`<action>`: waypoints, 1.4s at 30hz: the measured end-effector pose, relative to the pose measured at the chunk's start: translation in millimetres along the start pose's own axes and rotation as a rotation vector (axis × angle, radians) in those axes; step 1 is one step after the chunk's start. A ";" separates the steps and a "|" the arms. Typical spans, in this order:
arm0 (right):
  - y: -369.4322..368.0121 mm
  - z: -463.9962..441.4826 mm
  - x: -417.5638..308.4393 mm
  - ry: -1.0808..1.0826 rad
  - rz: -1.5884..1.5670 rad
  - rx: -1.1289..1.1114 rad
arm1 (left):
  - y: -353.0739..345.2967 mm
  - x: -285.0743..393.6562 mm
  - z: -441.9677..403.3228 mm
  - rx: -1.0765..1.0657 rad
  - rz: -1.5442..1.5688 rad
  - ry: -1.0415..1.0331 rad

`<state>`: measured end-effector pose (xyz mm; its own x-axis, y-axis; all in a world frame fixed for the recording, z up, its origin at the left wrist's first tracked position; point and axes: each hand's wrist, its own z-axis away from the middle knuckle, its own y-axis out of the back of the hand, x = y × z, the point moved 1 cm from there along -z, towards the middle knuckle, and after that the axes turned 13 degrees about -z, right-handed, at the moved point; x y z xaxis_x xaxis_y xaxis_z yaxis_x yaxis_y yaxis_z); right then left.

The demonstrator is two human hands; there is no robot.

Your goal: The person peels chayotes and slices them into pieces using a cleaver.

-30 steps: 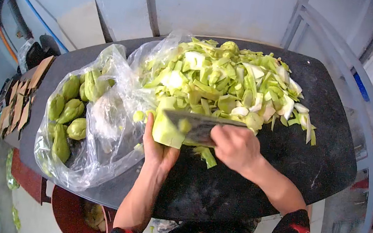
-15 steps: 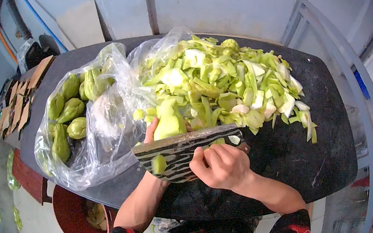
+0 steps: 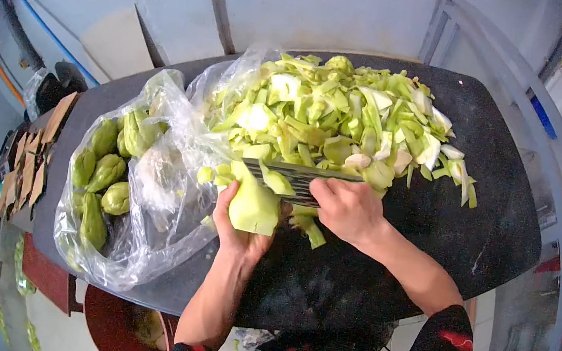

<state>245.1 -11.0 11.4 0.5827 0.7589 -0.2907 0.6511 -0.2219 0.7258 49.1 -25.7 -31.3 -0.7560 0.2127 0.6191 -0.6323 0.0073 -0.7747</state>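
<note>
My left hand (image 3: pixel 236 233) is closed around a pale green peeled chayote (image 3: pixel 254 204), holding it upright over the near side of the table. In my right hand (image 3: pixel 349 212) is a cleaver (image 3: pixel 301 180), its broad dark blade reaching left to the top of the chayote. A slice of green peel (image 3: pixel 276 180) lies against the blade beside the chayote. Just beyond the blade spreads a large heap of peelings and cut pieces (image 3: pixel 348 124). Below the cleaver, a loose strip of peel (image 3: pixel 309 228) rests near my right hand.
A clear plastic bag (image 3: pixel 149 243) with several whole chayotes (image 3: pixel 105 173) lies on the left of the dark table (image 3: pixel 477 236). A red bin (image 3: pixel 114 325) stands on the floor below. Metal railing (image 3: pixel 561 168) runs along the right, and a pale wall (image 3: pixel 322 6) stands behind.
The cleaver has swung away from me, from in front of the chayote to its far top edge. My right hand has moved slightly away; the left still grips the chayote.
</note>
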 end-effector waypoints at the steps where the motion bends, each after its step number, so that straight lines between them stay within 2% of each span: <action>1: -0.6 1.5 1.8 0.009 0.011 0.008 | -6.1 2.4 -1.7 -0.057 -0.002 -0.017; 2: -2.5 5.6 0.7 0.027 0.028 0.022 | -9.8 3.3 -4.2 -0.065 0.004 -0.026; 5: 10.3 6.8 -19.9 0.084 -0.013 -0.014 | -19.4 2.4 7.2 0.129 0.030 -0.042; 7: 14.8 8.1 -32.8 0.169 -0.010 0.002 | -14.6 4.4 7.3 0.053 -0.038 0.011; 8: 10.5 7.7 -25.6 0.133 0.004 0.024 | -3.6 0.1 2.8 0.168 0.026 0.004; 9: -3.1 7.7 -2.3 -0.076 0.060 -0.101 | -2.8 0.0 1.9 0.038 0.064 0.019; 11: -13.3 10.8 37.9 -0.192 0.075 -0.031 | -15.9 0.2 6.3 -0.069 -0.040 0.043; 12: -11.6 13.0 40.6 -0.513 0.012 -0.105 | -19.9 2.4 -0.1 -0.093 -0.033 0.025; 13: -9.4 10.9 39.9 -0.161 0.188 -0.079 | -20.4 2.2 -2.6 -0.108 0.035 0.022; 15: -0.3 5.5 26.1 -0.175 0.053 0.017 | -18.9 1.0 2.4 -0.090 0.100 0.038; 17: 2.2 4.6 17.2 -0.202 0.050 -0.041 | -24.4 7.4 -2.7 0.110 0.096 0.027; 19: 1.7 4.5 10.8 -0.221 0.055 -0.097 | -21.7 8.8 -5.3 0.088 0.087 0.012; 23: 5.9 7.4 -15.1 0.140 0.050 0.016 | -31.7 9.6 -2.6 0.247 0.082 -0.027; 25: 10.6 6.6 -30.3 0.315 0.063 0.052 | -13.1 7.5 -4.2 0.201 0.007 0.017; 26: 12.4 7.4 -34.9 0.364 0.080 0.031 | -9.2 7.6 -7.0 0.045 0.057 0.025; 27: 10.6 9.7 -38.4 0.388 0.091 0.030 | -10.8 8.4 -6.9 0.046 0.057 0.027; 29: 8.8 10.2 -44.2 0.392 0.115 0.037 | -17.2 8.9 -3.8 -0.077 0.141 0.079; 36: 6.4 11.7 -39.9 0.327 0.096 0.035 | -16.7 3.7 -1.2 0.014 0.061 0.028; 37: 4.0 10.0 -30.5 0.281 0.053 0.035 | -9.4 2.8 -4.2 0.192 -0.083 -0.026; 38: -1.6 9.3 -19.8 0.140 0.091 0.002 | -9.0 3.4 -3.1 0.176 0.000 -0.036; 39: -5.9 8.5 -8.5 0.097 0.016 0.032 | -13.8 6.1 -3.7 0.151 0.084 -0.055; 42: -3.7 12.5 -7.0 0.126 -0.001 0.033 | -16.3 5.8 -2.2 0.113 0.081 -0.073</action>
<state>244.7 -23.1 3.0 0.5178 0.8295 -0.2094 0.6686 -0.2397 0.7039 55.5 -22.4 -15.4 -0.8129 0.1360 0.5663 -0.5808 -0.1177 -0.8055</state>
